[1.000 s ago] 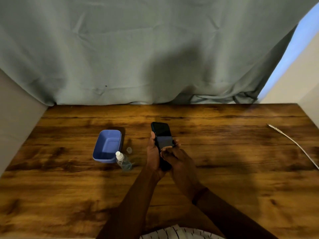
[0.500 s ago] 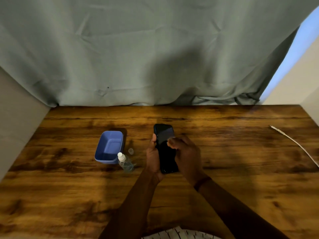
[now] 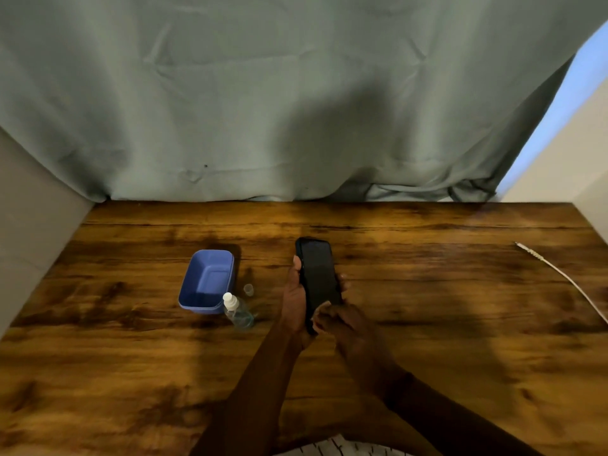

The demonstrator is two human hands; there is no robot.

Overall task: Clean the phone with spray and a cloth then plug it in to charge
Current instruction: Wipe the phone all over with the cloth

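Phone [image 3: 318, 280], slim glossy black slab, gripped lengthwise in left hand [image 3: 296, 302], right hand [image 3: 342, 325] curled against its lower edge, above grained wooden counter [image 3: 427, 324].

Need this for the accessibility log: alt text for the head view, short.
A left hand holds a dark phone above a wooden table while the right hand touches its lower end. A blue tub, spray bottle and small cap sit left; a white cable lies right.

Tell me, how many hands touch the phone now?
2. The left hand grips the phone along its left edge; the right hand touches its lower end.
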